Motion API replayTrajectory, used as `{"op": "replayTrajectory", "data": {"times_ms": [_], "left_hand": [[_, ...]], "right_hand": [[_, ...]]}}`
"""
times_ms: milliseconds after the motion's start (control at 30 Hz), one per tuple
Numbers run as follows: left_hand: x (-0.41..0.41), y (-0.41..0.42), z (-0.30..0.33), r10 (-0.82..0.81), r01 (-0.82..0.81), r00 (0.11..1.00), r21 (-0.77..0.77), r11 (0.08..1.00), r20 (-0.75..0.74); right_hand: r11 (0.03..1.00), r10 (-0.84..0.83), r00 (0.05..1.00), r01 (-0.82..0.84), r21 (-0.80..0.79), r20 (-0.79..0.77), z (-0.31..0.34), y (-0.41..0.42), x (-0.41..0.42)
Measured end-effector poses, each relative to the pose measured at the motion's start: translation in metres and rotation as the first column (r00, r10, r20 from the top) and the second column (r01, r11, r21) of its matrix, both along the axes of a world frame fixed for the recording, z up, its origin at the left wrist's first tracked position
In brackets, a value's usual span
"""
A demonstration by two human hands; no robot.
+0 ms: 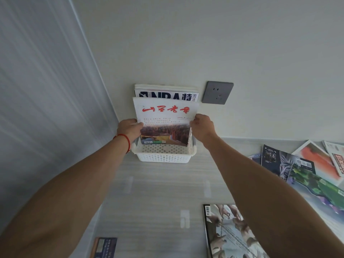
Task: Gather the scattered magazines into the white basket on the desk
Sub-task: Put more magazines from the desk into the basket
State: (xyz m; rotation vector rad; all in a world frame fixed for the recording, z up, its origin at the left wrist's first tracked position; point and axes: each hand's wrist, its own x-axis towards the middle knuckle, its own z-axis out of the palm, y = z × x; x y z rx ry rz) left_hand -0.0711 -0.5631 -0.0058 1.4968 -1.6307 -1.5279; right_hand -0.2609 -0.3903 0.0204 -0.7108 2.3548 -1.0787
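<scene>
A white perforated basket (163, 155) stands on the desk against the wall. A magazine with red calligraphy on a white cover (165, 120) stands upright with its lower edge inside the basket. My left hand (129, 128) grips its left edge and my right hand (202, 127) grips its right edge. Behind it, other magazines with a dark-lettered masthead (166, 94) lean upright against the wall in the basket. Loose magazines lie on the desk: one with hands on the cover (229, 233), a dark and green one (290, 164), a red and white one (316, 157).
A grey wall socket (217, 92) sits right of the basket. A pale curtain (46, 99) hangs at the left. A small dark booklet (104, 247) lies at the desk's near edge, and another magazine (337, 157) lies at the far right.
</scene>
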Motion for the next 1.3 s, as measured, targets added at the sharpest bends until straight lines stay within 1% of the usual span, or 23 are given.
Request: {"op": "replayTrajectory", "data": {"times_ms": [67, 100, 167, 200, 267, 333, 400, 467, 533, 600, 667, 733, 800, 833, 867, 933, 1000, 1067, 1100, 1133, 1200, 1233, 1300], "left_hand": [[-0.003, 0.003, 0.0, -0.052, 0.053, 0.998, 0.026, 0.998, -0.037], [-0.004, 0.003, 0.0, -0.077, 0.078, 0.997, 0.033, 0.996, -0.027], [-0.004, 0.005, 0.002, -0.102, 0.101, 0.993, 0.026, 0.995, 0.057], [-0.003, 0.008, 0.003, -0.085, 0.084, 0.989, 0.009, 0.996, 0.117], [-0.003, 0.025, 0.007, -0.008, 0.031, 0.97, -0.092, 0.995, 0.243], [-0.005, 0.056, 0.013, 0.032, 0.028, 0.961, -0.213, 0.977, 0.275], [-0.011, 0.095, 0.012, -0.038, 0.107, 0.969, -0.277, 0.955, 0.242], [-0.017, 0.14, 0.003, -0.194, 0.259, 0.947, -0.252, 0.932, 0.257], [-0.023, 0.187, -0.011, -0.346, 0.411, 0.893, -0.206, 0.888, 0.288], [-0.031, 0.233, -0.025, -0.479, 0.553, 0.81, -0.169, 0.816, 0.339], [-0.041, 0.278, -0.036, -0.589, 0.665, 0.715, -0.105, 0.74, 0.376], [-0.052, 0.318, -0.043, -0.671, 0.741, 0.626, -0.034, 0.671, 0.397], [-0.062, 0.349, -0.048, -0.721, 0.797, 0.548, -0.001, 0.605, 0.424], [-0.066, 0.361, -0.049, -0.731, 0.813, 0.525, -0.002, 0.582, 0.435], [-0.069, 0.372, -0.049, -0.733, 0.821, 0.516, -0.01, 0.571, 0.443], [-0.074, 0.387, -0.048, -0.729, 0.826, 0.51, -0.023, 0.563, 0.457], [-0.078, 0.398, -0.047, -0.716, 0.824, 0.512, -0.037, 0.565, 0.474], [-0.081, 0.405, -0.046, -0.696, 0.831, 0.502, -0.062, 0.553, 0.514], [-0.082, 0.407, -0.045, -0.683, 0.83, 0.505, -0.078, 0.553, 0.527], [-0.083, 0.408, -0.046, -0.675, 0.825, 0.516, -0.093, 0.557, 0.528], [-0.082, 0.409, -0.046, -0.659, 0.808, 0.545, -0.117, 0.577, 0.518], [-0.08, 0.409, -0.046, -0.646, 0.802, 0.554, -0.13, 0.583, 0.525], [-0.073, 0.405, -0.051, -0.618, 0.8, 0.556, -0.154, 0.58, 0.556]], "right_hand": [[0.998, 0.037, 0.997, -0.033, -0.057, 0.072, -0.005, 0.002, 0.0], [0.994, 0.055, 0.993, -0.045, -0.099, 0.101, -0.006, 0.005, 0.001], [0.986, 0.08, 0.985, -0.056, -0.156, 0.152, -0.01, 0.012, 0.002], [0.987, 0.081, 0.984, -0.058, -0.147, 0.157, -0.012, 0.018, 0.003], [0.995, 0.071, 0.994, -0.065, -0.08, 0.077, -0.019, 0.037, 0.006], [0.998, 0.045, 0.999, -0.046, -0.053, -0.015, -0.029, 0.066, 0.009], [0.999, -0.017, 0.998, 0.015, -0.029, -0.059, -0.04, 0.104, 0.012], [0.996, -0.058, 0.994, 0.063, 0.055, -0.088, -0.051, 0.148, 0.01], [0.975, -0.086, 0.989, 0.107, 0.192, -0.116, -0.064, 0.198, 0.002], [0.929, -0.125, 0.983, 0.164, 0.332, -0.136, -0.078, 0.25, -0.01], [0.852, -0.161, 0.972, 0.223, 0.473, -0.169, -0.091, 0.304, -0.021], [0.752, -0.23, 0.954, 0.298, 0.587, -0.191, -0.102, 0.354, -0.03], [0.681, -0.354, 0.926, 0.353, 0.641, -0.133, -0.111, 0.391, -0.037], [0.662, -0.395, 0.914, 0.353, 0.661, -0.092, -0.115, 0.403, -0.039], [0.653, -0.393, 0.918, 0.325, 0.685, -0.061, -0.119, 0.411, -0.04], [0.643, -0.297, 0.954, 0.229, 0.731, -0.037, -0.126, 0.415, -0.036], [0.663, -0.159, 0.986, 0.144, 0.735, -0.05, -0.132, 0.411, -0.025], [0.719, 0.053, 0.996, 0.015, 0.695, -0.076, -0.136, 0.406, -0.01], [0.747, 0.178, 0.979, -0.07, 0.661, -0.098, -0.137, 0.405, -0.004], [0.762, 0.303, 0.945, -0.162, 0.627, -0.124, -0.138, 0.404, 0.002], [0.734, 0.517, 0.837, -0.327, 0.595, -0.177, -0.138, 0.402, 0.009], [0.707, 0.592, 0.78, -0.381, 0.596, -0.204, -0.137, 0.401, 0.011], [0.665, 0.681, 0.687, -0.434, 0.608, -0.253, -0.136, 0.398, 0.01]]}}
